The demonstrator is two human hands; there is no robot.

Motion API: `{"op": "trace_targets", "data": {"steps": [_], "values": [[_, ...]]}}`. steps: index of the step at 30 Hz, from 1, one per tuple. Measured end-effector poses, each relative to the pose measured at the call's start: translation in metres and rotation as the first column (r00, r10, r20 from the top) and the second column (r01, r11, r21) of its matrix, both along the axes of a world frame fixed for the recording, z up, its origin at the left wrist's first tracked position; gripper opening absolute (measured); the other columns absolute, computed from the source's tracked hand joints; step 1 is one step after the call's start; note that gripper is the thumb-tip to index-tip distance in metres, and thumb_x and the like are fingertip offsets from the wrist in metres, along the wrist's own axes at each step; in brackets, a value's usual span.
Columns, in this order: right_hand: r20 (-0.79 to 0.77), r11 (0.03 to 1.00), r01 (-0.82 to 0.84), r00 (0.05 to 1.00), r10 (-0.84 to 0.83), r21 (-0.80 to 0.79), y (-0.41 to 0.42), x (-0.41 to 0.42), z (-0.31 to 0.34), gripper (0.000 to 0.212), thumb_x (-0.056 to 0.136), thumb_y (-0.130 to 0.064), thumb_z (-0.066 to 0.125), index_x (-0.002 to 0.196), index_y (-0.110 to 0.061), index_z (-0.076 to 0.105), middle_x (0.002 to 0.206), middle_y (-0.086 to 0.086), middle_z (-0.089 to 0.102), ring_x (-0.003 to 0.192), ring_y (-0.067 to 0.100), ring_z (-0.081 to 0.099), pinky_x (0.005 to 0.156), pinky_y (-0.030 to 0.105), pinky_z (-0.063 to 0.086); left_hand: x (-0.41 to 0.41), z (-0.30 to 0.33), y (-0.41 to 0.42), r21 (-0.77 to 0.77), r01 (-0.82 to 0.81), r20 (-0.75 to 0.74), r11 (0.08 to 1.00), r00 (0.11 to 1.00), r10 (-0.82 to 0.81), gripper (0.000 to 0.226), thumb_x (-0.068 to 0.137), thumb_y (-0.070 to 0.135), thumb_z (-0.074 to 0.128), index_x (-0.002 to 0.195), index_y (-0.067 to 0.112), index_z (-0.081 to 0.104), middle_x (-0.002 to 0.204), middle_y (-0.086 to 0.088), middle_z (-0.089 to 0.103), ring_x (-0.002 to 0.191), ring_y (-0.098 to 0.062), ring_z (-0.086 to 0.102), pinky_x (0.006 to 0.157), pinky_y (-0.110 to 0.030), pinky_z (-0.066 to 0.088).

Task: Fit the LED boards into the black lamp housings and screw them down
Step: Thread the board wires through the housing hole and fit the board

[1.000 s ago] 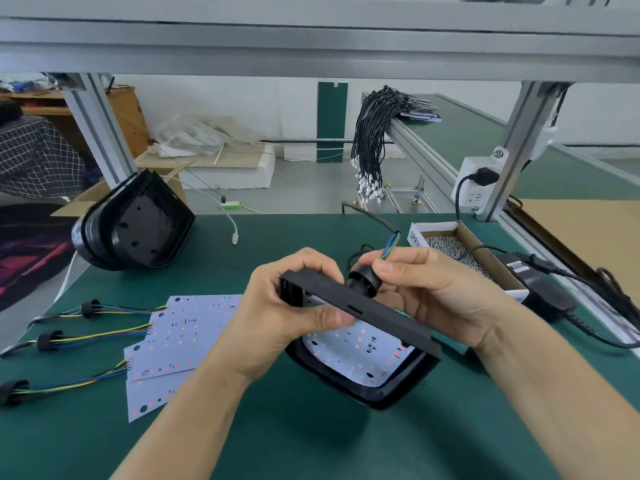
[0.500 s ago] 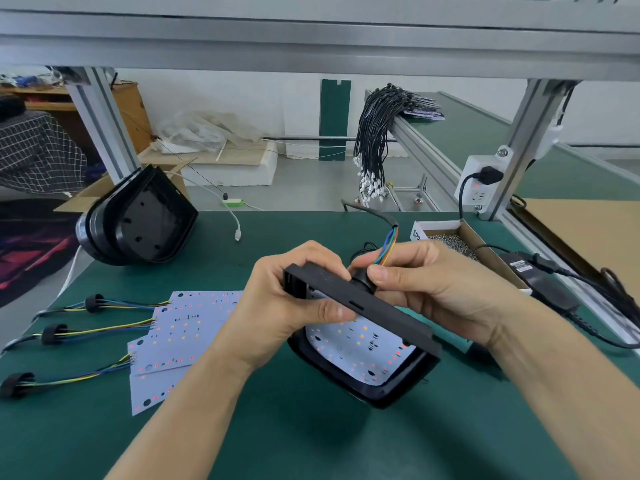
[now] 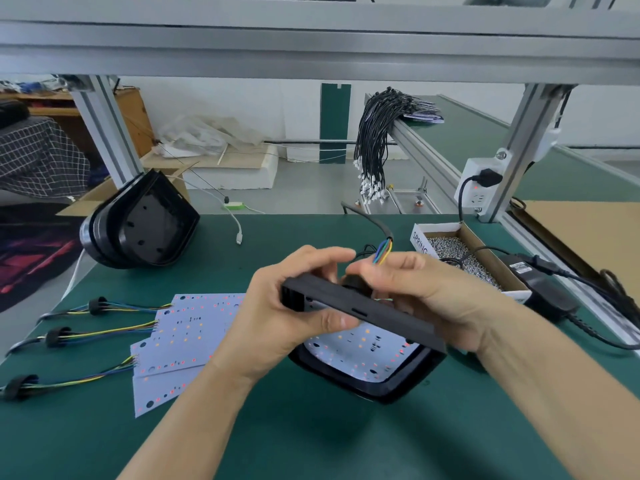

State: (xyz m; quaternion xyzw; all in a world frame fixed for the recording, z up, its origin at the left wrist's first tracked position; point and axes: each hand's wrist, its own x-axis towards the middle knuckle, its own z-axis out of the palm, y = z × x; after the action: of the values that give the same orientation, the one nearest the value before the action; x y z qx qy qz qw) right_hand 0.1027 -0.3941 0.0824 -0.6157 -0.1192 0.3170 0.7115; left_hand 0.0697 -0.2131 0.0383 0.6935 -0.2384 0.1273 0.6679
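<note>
Your left hand [image 3: 277,317]: fingers curled round the black lamp housing [image 3: 367,344], thumb on its top edge; LED board [image 3: 360,351] seated inside, held above the desk [image 3: 311,438]. Your right hand [image 3: 426,292]: pinches the black grommet [image 3: 355,282] behind. Beyond: spare LED boards [image 3: 187,334], stacked housings [image 3: 142,223].

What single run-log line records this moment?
left hand: grips housing rim | right hand: at black grommet | LED board: inside housing | screws: none seen driven
</note>
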Motion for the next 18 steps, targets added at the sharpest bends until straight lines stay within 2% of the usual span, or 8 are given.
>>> {"op": "trace_targets", "data": {"steps": [2,6,8,11,15,17,18], "values": [[0.000,1.000,0.001,1.000,-0.001,0.000,-0.002,0.005,0.005,0.013,0.068,-0.019,0.067,0.074,-0.009,0.073,0.054,0.000,0.063,0.038,0.003,0.055,0.037,0.012,0.042,0.002,0.002,-0.001,-0.001,0.014,-0.039,1.000,0.999,-0.014,0.048,0.058,0.017,0.082,0.104,0.016,0.069,0.080,0.004,0.054,0.075,-0.013,0.051,0.073,-0.020,0.041],[0.126,0.999,-0.036,0.991,0.038,-0.013,-0.001,0.011,0.005,0.010,0.066,-0.016,0.069,0.072,-0.011,0.076,0.069,0.000,0.071,0.060,0.007,0.068,0.058,0.014,0.052,0.005,0.003,-0.001,-0.039,0.022,-0.082,0.999,0.996,-0.025,0.043,0.054,0.017,0.083,0.095,0.023,0.069,0.078,0.004,0.060,0.075,-0.015,0.055,0.073,-0.024,0.046],[0.191,1.000,-0.029,0.981,0.030,-0.009,0.001,0.008,0.000,0.010,0.066,-0.019,0.070,0.072,-0.015,0.077,0.070,-0.002,0.071,0.062,0.006,0.067,0.060,0.015,0.052,0.005,0.001,0.000,-0.063,-0.005,-0.070,0.998,0.998,0.000,0.046,0.053,0.017,0.083,0.097,0.023,0.071,0.078,0.004,0.059,0.074,-0.015,0.054,0.072,-0.024,0.045],[0.227,0.999,0.030,0.973,-0.033,0.019,0.007,0.001,-0.007,0.013,0.067,-0.024,0.070,0.074,-0.015,0.076,0.062,-0.005,0.069,0.053,0.002,0.061,0.052,0.013,0.048,0.005,-0.002,0.002,-0.098,-0.039,-0.067,0.994,0.997,0.033,0.053,0.054,0.017,0.082,0.106,0.017,0.071,0.076,0.002,0.056,0.072,-0.014,0.051,0.069,-0.023,0.042],[0.277,0.996,0.089,0.957,-0.080,-0.021,0.011,0.003,-0.010,0.014,0.069,-0.030,0.072,0.076,-0.019,0.078,0.076,0.003,0.071,0.068,0.013,0.063,0.068,0.020,0.050,0.006,-0.003,0.005,-0.079,-0.036,-0.105,0.996,0.994,0.027,0.050,0.061,0.011,0.084,0.110,0.013,0.072,0.081,-0.006,0.054,0.081,-0.016,0.054,0.076,-0.022,0.044],[0.209,0.992,0.125,0.969,-0.130,0.034,0.010,0.005,-0.014,0.026,0.073,-0.039,0.068,0.085,-0.017,0.077,0.083,0.005,0.072,0.074,0.016,0.066,0.073,0.024,0.051,0.008,-0.003,0.008,-0.109,-0.044,-0.148,0.993,0.989,0.028,0.045,0.061,0.005,0.083,0.104,0.014,0.075,0.083,-0.005,0.059,0.084,-0.014,0.059,0.078,-0.020,0.045],[0.150,0.985,0.138,0.977,-0.153,0.105,0.008,0.005,-0.018,0.041,0.074,-0.049,0.066,0.098,-0.017,0.074,0.092,0.004,0.073,0.082,0.016,0.068,0.075,0.026,0.053,0.008,-0.003,0.010,-0.137,-0.061,-0.172,0.989,0.984,0.037,0.043,0.059,0.007,0.084,0.101,0.015,0.076,0.084,-0.002,0.062,0.085,-0.013,0.062,0.078,-0.018,0.046]]}}
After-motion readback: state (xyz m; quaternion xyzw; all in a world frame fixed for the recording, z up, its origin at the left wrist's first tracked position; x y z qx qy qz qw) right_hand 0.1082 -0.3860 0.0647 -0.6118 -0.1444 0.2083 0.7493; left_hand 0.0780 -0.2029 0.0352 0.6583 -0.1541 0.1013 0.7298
